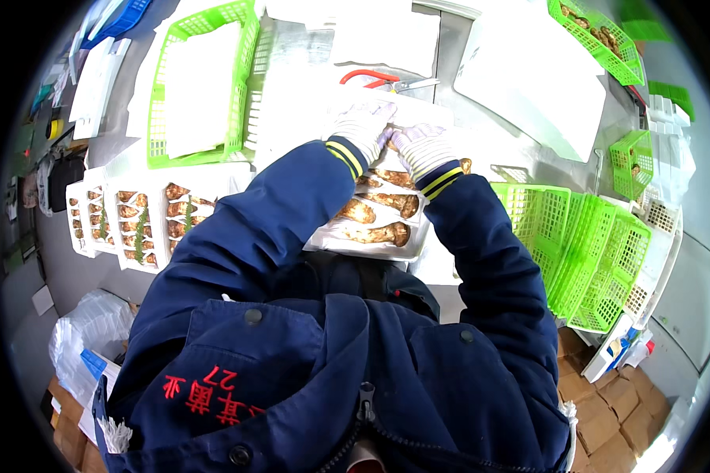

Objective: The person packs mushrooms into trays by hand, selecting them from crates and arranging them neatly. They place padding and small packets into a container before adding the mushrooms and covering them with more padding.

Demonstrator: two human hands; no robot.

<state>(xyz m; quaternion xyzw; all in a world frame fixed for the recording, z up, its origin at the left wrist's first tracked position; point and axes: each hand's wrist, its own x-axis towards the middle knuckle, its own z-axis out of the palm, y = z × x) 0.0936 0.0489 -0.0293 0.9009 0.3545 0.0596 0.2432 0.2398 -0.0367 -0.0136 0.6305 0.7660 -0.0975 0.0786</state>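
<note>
My left hand (364, 127) and my right hand (421, 145), both in white striped gloves with lilac fingertips, meet over the far end of a white foam box (326, 241). Between the fingers a small part of a brown mushroom (393, 143) shows. My right fingers close around it; how my left fingers sit is hidden. Nearer to me, several large brown-and-cream mushrooms (381, 235) lie in rows on white lining in the box. Another brown mushroom (465, 165) peeks out beside my right wrist.
Red-handled pliers (370, 77) and scissors (420, 84) lie beyond the box. Left stand a green basket (242, 100) and foam trays of mushrooms with green sprigs (141, 233). Right are nested green baskets (568, 254), a white sheet (526, 77) and a basket of mushrooms (627, 71).
</note>
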